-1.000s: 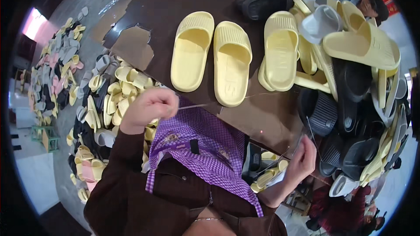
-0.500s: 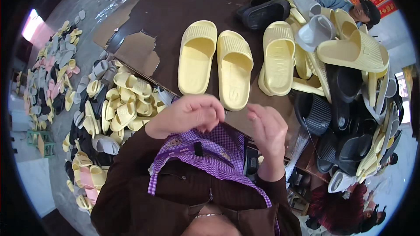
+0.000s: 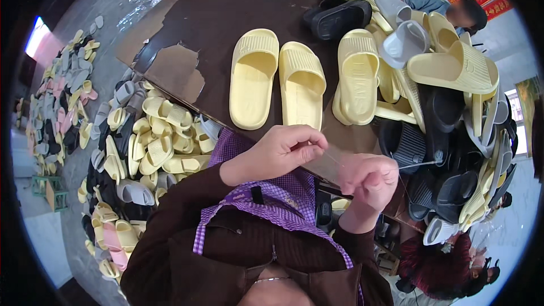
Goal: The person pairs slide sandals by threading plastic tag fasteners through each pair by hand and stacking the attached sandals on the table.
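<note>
My left hand (image 3: 283,150) is closed in a pinch just in front of a pair of pale yellow slide sandals. A thin clear strand (image 3: 336,157) runs from its fingertips to my right hand (image 3: 371,178), whose fingers are curled shut. Out of the right side of that hand sticks a thin whitish strand (image 3: 416,165) with a small pale tip; whether it is the same piece I cannot tell. The left slide (image 3: 253,79) and the right slide (image 3: 302,88) lie side by side on the dark table (image 3: 215,22). My left hand partly covers the right one's heel end.
Stacked yellow slides (image 3: 357,79) stand right of the pair. Beyond them rises a heap of yellow, grey and black slides (image 3: 453,71). Many more slides (image 3: 161,136) are piled on the floor to the left. Other people sit around the table, one sleeve (image 3: 433,5) at far right.
My hands have moved right and apart, the right one lower. A thin strand now shows stretched between them, and another sticks out to the right. The slides have stayed in place.
</note>
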### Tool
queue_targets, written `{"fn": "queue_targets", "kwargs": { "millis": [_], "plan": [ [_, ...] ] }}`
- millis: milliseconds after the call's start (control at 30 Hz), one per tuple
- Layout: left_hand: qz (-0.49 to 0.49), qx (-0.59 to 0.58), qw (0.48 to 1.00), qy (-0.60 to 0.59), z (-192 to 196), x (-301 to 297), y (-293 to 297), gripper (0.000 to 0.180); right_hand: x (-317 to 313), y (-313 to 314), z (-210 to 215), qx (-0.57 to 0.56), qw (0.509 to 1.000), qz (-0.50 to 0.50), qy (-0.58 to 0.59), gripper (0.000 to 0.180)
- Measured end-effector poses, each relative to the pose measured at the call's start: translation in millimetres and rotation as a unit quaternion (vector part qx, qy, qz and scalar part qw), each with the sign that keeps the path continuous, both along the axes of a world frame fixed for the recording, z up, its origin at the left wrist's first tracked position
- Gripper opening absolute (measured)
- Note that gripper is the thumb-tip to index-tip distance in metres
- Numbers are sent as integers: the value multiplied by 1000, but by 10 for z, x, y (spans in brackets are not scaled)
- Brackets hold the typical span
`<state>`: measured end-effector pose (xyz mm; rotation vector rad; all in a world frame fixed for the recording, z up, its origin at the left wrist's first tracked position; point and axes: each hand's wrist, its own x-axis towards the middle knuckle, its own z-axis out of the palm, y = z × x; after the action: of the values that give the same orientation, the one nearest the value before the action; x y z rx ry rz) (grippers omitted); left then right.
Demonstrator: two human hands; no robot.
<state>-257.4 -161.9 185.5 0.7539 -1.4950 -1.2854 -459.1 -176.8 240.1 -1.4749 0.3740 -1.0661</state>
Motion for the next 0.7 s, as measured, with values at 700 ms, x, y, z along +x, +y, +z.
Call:
{"fn": "queue_targets", "kwargs": {
  "millis": [700],
  "plan": [
    [148, -253, 872, -392, -124, 159, 640, 21, 228, -677, -625, -6, 859, -88, 505, 35]
  ]
}}
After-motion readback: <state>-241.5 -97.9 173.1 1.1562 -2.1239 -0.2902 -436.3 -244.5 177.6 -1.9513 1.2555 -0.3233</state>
